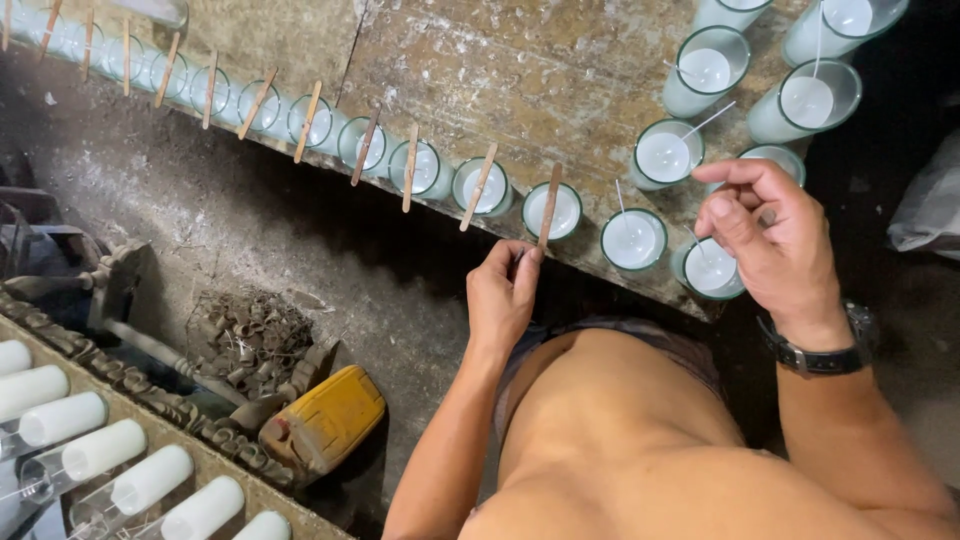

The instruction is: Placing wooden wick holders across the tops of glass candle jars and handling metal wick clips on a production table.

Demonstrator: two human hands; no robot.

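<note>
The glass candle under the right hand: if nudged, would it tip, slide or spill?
The glass candle sits near the edge of the worn wooden table, so a hard push could drop it. It looks squat and wax-filled, probably heavy and stable. The right hand hovers over its thin wick, likely floppy.

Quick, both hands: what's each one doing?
Left hand: pinching the wooden stick over a candle glass.
Right hand: fingers curled above another glass; grip unclear.
</note>
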